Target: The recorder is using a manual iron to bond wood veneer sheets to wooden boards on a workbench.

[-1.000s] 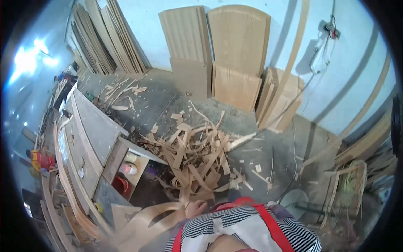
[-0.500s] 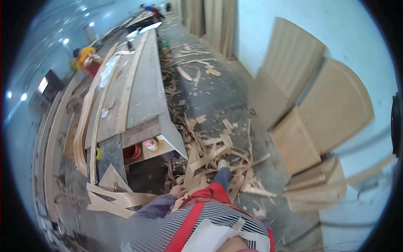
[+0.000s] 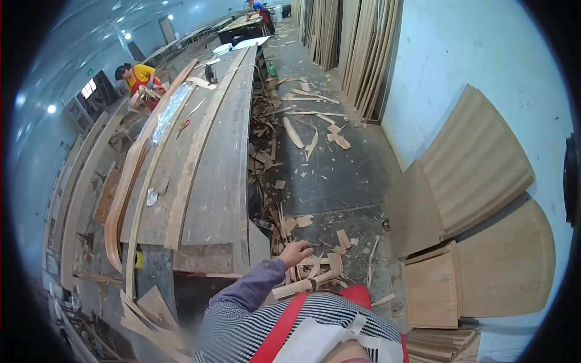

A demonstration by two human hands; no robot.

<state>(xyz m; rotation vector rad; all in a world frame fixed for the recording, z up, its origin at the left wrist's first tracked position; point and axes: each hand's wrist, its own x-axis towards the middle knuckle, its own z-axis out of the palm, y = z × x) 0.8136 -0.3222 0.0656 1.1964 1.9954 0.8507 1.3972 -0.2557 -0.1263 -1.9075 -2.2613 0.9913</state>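
Note:
My left hand (image 3: 296, 253), at the end of a purple sleeve (image 3: 253, 289), reaches out low in front of my body. Its fingers are loosely bent and apart, and I see nothing held in them. It hangs over the wood scraps (image 3: 321, 266) strewn on the floor, just right of the near end of the long workbench (image 3: 212, 163). Whether it touches anything I cannot make out. My right hand is out of sight.
Wooden strips (image 3: 203, 133), scissors (image 3: 183, 125) and crumpled plastic (image 3: 172, 112) lie on the bench. Curved wood panels (image 3: 478, 163) lean on the right wall, tall boards (image 3: 369, 60) farther back. One person (image 3: 142, 78) stands far left holding wood strips; another person (image 3: 261, 15) is at the far end.
My view has tilted up and shifted forward along the bench. My left hand has moved forward and right. My right hand, seen low at the right before, has left the view.

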